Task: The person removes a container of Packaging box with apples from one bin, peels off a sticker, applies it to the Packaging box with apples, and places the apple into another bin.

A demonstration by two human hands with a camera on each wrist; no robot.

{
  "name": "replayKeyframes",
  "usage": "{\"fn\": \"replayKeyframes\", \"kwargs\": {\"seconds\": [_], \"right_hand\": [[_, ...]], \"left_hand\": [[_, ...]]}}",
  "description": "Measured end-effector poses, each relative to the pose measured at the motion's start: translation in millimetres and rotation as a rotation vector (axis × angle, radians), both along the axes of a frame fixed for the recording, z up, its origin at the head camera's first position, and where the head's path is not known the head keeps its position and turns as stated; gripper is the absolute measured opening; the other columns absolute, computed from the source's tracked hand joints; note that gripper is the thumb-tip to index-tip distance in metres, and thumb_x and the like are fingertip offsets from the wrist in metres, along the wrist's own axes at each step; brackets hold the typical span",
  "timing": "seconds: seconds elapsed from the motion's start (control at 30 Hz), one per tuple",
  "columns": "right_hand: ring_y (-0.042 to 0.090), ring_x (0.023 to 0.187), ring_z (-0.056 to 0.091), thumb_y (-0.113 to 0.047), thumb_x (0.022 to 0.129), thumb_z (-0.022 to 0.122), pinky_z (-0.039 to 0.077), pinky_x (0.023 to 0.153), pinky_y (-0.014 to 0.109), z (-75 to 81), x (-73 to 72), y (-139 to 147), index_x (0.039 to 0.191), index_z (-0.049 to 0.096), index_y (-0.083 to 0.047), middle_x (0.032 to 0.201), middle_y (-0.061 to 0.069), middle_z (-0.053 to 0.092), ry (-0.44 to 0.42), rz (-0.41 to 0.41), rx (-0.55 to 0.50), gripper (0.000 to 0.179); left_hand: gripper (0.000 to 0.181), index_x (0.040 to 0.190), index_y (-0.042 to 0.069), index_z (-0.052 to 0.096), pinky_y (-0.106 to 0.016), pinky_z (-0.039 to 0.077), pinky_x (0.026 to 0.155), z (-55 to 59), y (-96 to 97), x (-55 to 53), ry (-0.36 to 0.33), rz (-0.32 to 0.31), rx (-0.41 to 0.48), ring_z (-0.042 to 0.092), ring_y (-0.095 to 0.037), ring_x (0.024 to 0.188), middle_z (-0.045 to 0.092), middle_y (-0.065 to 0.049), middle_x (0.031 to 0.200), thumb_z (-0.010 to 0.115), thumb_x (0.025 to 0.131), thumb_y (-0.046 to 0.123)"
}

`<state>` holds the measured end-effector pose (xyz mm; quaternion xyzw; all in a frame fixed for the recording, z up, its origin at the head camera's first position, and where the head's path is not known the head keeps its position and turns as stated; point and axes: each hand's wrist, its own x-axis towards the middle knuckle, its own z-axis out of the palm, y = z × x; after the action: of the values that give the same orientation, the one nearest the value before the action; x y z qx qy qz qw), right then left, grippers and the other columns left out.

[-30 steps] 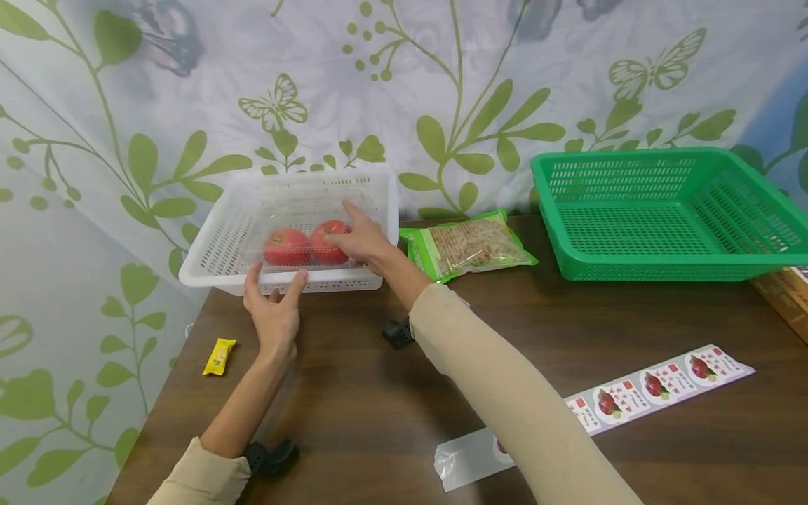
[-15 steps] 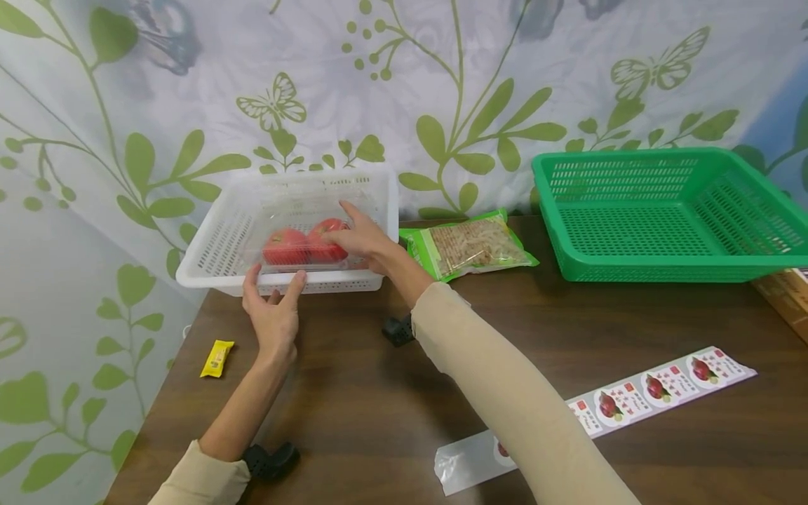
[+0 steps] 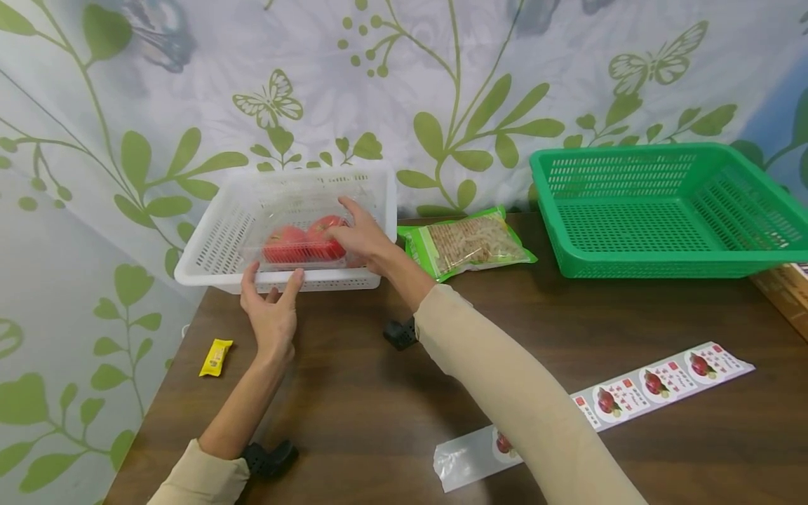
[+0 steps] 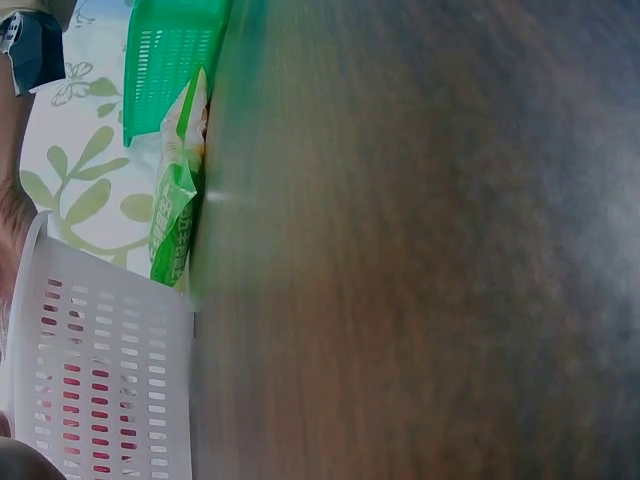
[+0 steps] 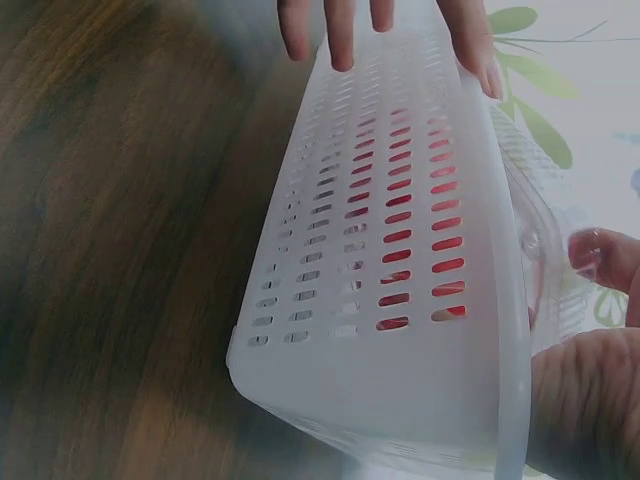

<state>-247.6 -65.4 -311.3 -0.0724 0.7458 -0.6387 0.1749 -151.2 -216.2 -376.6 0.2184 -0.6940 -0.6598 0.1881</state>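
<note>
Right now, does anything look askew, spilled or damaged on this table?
Mildly: the sticker strip lies aslant across the tabletop, its near end looking crinkled. Nothing looks spilled from the white basket.

Only small shifts show. Inside the white basket [image 3: 211,278], the two tomatoes [image 3: 285,244] now sit slightly closer together, and the index finger of the right grip [image 3: 362,235] ends a touch further left. To the basket's right and in front of it, the right sleeve [image 3: 524,400] has swung slightly rightward, baring more of a round sticker [image 3: 503,443] and covering a little more of the sticker strip [image 3: 463,459] beyond.
</note>
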Motion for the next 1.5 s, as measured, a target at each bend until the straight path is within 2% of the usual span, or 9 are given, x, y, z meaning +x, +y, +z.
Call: {"fn": "replayKeyframes", "kwargs": {"seconds": [0.17, 0.33, 0.43, 0.57, 0.7, 0.83, 1.1, 1.33, 1.5], "right_hand": [[0.023, 0.112, 0.053, -0.011, 0.091, 0.062, 0.043, 0.063, 0.032, -1.8, 0.7, 2, 0.155, 0.03, -0.028, 0.158, 0.001, 0.028, 0.016, -0.051, -0.077, 0.073], [0.012, 0.115, 0.044, -0.011, 0.09, 0.062, 0.045, 0.078, 0.032, -2.1, 3.6, 4, 0.154, 0.034, -0.026, 0.158, 0.0, 0.029, 0.081, -0.092, -0.059, 0.071], [0.011, 0.079, 0.05, -0.009, 0.09, 0.061, 0.044, 0.067, 0.032, -2.2, 6.3, 5, 0.152, 0.036, -0.027, 0.154, 0.001, 0.035, 0.083, -0.129, -0.088, 0.069], [0.012, 0.046, 0.03, -0.004, 0.089, 0.059, 0.037, 0.048, 0.029, -1.2, 10.9, 4, 0.151, 0.039, -0.026, 0.13, 0.008, 0.057, 0.083, -0.168, -0.18, 0.068], [0.012, 0.046, 0.031, -0.004, 0.089, 0.06, 0.036, 0.047, 0.026, 1.7, 15.1, 4, 0.15, 0.042, -0.026, 0.094, 0.009, 0.068, 0.093, -0.174, -0.233, 0.067], [0.011, 0.047, 0.032, -0.004, 0.088, 0.061, 0.04, 0.048, 0.026, 6.5, 18.0, 12, 0.147, 0.046, -0.027, 0.07, 0.003, 0.057, 0.091, -0.19, -0.252, 0.065], [0.013, 0.058, 0.04, -0.006, 0.088, 0.062, 0.052, 0.06, 0.033, 25.5, 29.1, 40, 0.147, 0.047, -0.027, 0.075, 0.005, 0.051, 0.105, -0.16, -0.28, 0.064], [0.016, 0.053, 0.038, 0.0, 0.088, 0.061, 0.056, 0.068, 0.04, 40.1, 40.5, 67, 0.145, 0.05, -0.024, 0.059, 0.005, 0.041, 0.118, -0.172, -0.355, 0.063], [0.023, 0.071, 0.053, 0.001, 0.089, 0.061, 0.057, 0.079, 0.048, 43.2, 51.5, 92, 0.145, 0.05, -0.022, 0.078, 0.013, 0.049, 0.131, -0.161, -0.378, 0.062]], "left_hand": [[0.083, 0.152, 0.025, 0.03, -0.043, 0.038, 0.106, -1.8, 0.6, -0.6, 0.015, 0.001, 0.004, 0.033, -0.031, 0.137, 0.01, -0.006, 0.155, 0.078, 0.085, 0.036], [0.083, 0.152, 0.023, 0.029, -0.044, 0.038, 0.106, -2.6, 2.0, -0.7, 0.031, -0.005, 0.002, 0.032, -0.032, 0.137, 0.01, -0.006, 0.155, 0.078, 0.086, 0.035], [0.082, 0.152, 0.023, 0.03, -0.043, 0.039, 0.106, -3.0, 2.7, -0.5, 0.033, -0.012, 0.003, 0.032, -0.031, 0.137, 0.01, -0.006, 0.155, 0.078, 0.086, 0.034], [0.082, 0.152, 0.027, 0.029, -0.043, 0.038, 0.106, -2.6, 1.4, 1.5, 0.035, -0.01, 0.001, 0.031, -0.031, 0.138, 0.009, -0.003, 0.155, 0.077, 0.086, 0.036], [0.079, 0.15, 0.03, 0.031, -0.044, 0.038, 0.106, -1.7, -1.6, 4.6, 0.047, 0.012, 0.005, 0.03, -0.031, 0.138, 0.01, -0.001, 0.155, 0.077, 0.086, 0.034], [0.081, 0.151, 0.03, 0.03, -0.043, 0.037, 0.107, -1.2, -0.6, 4.1, 0.057, 0.01, 0.016, 0.03, -0.031, 0.137, 0.011, -0.002, 0.154, 0.078, 0.086, 0.033], [0.084, 0.154, 0.028, 0.027, -0.044, 0.037, 0.107, -2.9, 2.9, 1.0, 0.059, 0.0, 0.01, 0.03, -0.032, 0.138, 0.011, -0.002, 0.155, 0.078, 0.086, 0.032], [0.087, 0.154, 0.034, 0.024, -0.044, 0.035, 0.109, -3.6, 2.6, 0.6, 0.036, -0.022, 0.011, 0.027, -0.03, 0.141, 0.007, 0.0, 0.157, 0.077, 0.086, 0.036], [0.085, 0.153, 0.035, 0.025, -0.043, 0.034, 0.11, -4.1, 1.8, -0.4, 0.028, -0.012, 0.021, 0.028, -0.03, 0.141, 0.008, -0.001, 0.157, 0.077, 0.087, 0.034]]}}
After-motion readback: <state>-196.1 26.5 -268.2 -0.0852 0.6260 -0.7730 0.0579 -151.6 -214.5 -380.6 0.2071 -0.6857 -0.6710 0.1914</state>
